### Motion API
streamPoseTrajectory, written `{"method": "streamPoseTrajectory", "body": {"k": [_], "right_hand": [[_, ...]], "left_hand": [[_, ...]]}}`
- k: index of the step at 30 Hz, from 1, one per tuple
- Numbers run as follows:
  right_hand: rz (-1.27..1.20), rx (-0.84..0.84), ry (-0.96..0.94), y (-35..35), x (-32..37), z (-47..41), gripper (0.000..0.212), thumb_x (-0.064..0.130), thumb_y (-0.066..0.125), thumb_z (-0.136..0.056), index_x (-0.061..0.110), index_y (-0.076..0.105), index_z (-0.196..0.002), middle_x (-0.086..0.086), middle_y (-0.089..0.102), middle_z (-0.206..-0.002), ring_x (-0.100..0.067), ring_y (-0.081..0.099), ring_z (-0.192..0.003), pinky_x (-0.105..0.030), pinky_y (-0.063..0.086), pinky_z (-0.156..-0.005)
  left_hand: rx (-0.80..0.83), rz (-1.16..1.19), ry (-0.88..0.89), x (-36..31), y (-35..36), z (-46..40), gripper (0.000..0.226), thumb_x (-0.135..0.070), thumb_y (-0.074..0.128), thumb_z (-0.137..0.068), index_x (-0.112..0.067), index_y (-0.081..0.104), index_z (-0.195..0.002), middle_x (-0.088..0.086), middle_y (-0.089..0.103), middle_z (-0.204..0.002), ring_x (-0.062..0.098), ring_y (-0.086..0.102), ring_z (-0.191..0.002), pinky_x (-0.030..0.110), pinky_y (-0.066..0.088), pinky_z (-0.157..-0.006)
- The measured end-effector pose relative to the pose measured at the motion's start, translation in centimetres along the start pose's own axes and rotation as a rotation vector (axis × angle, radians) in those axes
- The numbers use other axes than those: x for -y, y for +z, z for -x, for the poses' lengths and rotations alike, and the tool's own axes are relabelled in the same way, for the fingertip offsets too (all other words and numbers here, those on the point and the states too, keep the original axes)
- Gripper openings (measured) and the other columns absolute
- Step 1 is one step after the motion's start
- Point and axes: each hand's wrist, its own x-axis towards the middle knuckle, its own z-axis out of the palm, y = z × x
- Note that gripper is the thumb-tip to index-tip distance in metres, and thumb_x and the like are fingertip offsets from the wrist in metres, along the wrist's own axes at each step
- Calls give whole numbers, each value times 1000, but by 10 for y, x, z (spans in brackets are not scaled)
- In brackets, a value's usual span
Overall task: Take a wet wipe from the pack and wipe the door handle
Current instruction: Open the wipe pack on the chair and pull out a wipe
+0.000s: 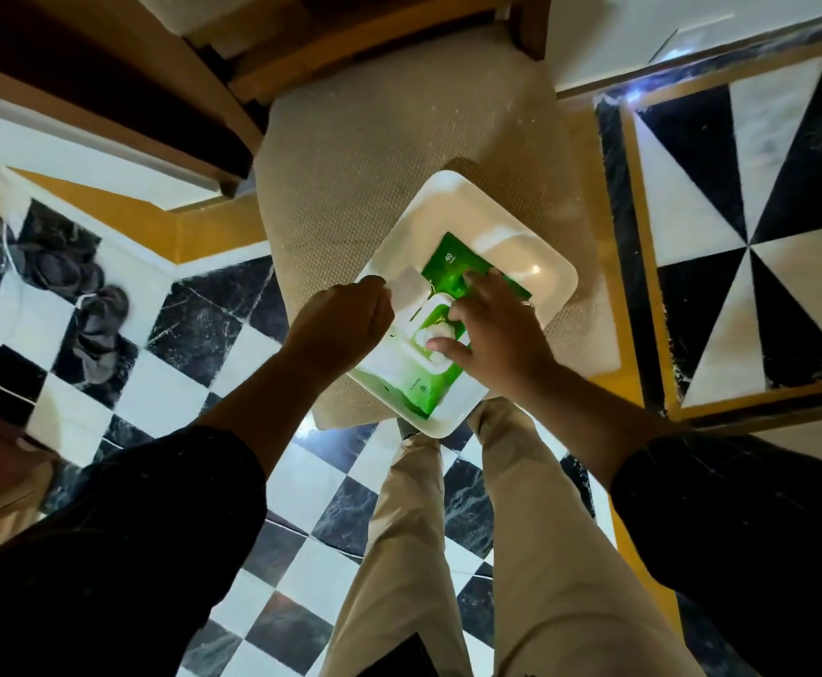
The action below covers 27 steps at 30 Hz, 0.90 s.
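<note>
A green wet-wipe pack (pixel 448 268) lies in a white square tray (pixel 540 266) on a beige chair seat. My left hand (pixel 340 324) pinches the pack's white lid flap (pixel 409 285), which is lifted up at the pack's left side. My right hand (pixel 501 329) rests flat on the pack with fingers spread around the white oval opening (pixel 435 334), where a bit of white wipe shows. No door handle is in sight.
The beige cushioned chair seat (pixel 374 188) has a wooden frame behind it. Black-and-white checkered floor surrounds it. Dark sandals (pixel 98 329) lie on the floor at left. My beige-trousered legs (pixel 496 554) stand just below the tray.
</note>
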Motion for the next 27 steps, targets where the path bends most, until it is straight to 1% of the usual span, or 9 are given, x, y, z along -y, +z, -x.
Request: {"method": "streamPoseTrajectory", "body": {"k": [3, 5, 8, 11, 13, 17, 20, 23, 27], "right_hand": [[110, 78, 18, 11, 12, -1, 35, 32, 65, -86, 1, 64, -102, -26, 41, -144, -48, 27, -139, -60, 38, -103], [61, 52, 43, 15, 11, -1, 29, 19, 59, -92, -2, 60, -111, -25, 40, -146, -46, 29, -139, -56, 36, -106], [-249, -100, 122, 7, 6, -4, 25, 9, 56, -93, -8, 57, -112, -30, 59, -116, -44, 55, -113, -44, 47, -90], [-465, -219, 284, -7, -1, -13, 21, 11, 52, -97, -8, 54, -103, -26, 64, -92, -37, 63, -88, -33, 43, -69], [-647, -289, 406, -14, -5, -19, 16, 14, 48, -99, -2, 50, -98, -22, 61, -90, -37, 63, -89, -29, 44, -70], [-1183, -397, 704, -28, -12, -27, 10, 20, 41, -102, 10, 39, -103, -18, 53, -108, -42, 58, -110, -60, 50, -91], [-1479, -545, 800, -43, -16, -30, 22, 19, 37, -104, 5, 38, -121, -18, 50, -121, -37, 58, -113, -54, 56, -80], [-1454, -667, 828, -57, -18, -29, 26, 18, 36, -103, 5, 40, -125, -20, 52, -125, -36, 58, -113, -55, 55, -86], [-1409, -704, 725, -83, -14, -33, 7, 16, 37, -103, 16, 42, -108, -19, 54, -119, -38, 58, -113, -57, 49, -96]], "left_hand": [[-33, 23, -16, -5, 3, 3, 28, -24, 41, -102, -3, 56, -90, 18, 65, -67, 39, 64, -58, 36, 46, -54], [-39, 36, -29, -10, 5, 8, 28, -23, 41, -102, -3, 57, -92, 19, 66, -68, 40, 63, -59, 38, 48, -54], [-40, 34, -53, -13, 6, 13, 29, -26, 39, -102, -4, 56, -94, 17, 66, -70, 37, 64, -59, 40, 54, -56], [-62, 26, -67, -16, 7, 16, 30, -26, 39, -102, -4, 58, -95, 15, 64, -67, 33, 62, -57, 33, 48, -54], [-67, 21, -72, -17, 8, 17, 30, -27, 39, -102, -4, 58, -95, 15, 64, -67, 33, 62, -57, 35, 50, -55], [-83, 9, -59, -22, 6, 17, 29, -27, 40, -102, -6, 60, -101, 13, 67, -71, 33, 65, -60, 39, 57, -59], [-74, -8, -58, -29, 6, 16, 31, -28, 38, -103, -6, 59, -100, 14, 69, -74, 35, 67, -62, 43, 59, -63], [-67, -70, -74, -34, 7, 14, 35, -31, 34, -103, -5, 57, -96, 13, 68, -71, 35, 66, -61, 43, 58, -63], [-44, -167, -83, -38, 6, 8, 36, -29, 32, -102, -5, 56, -88, 16, 65, -67, 38, 64, -60, 44, 57, -62]]}}
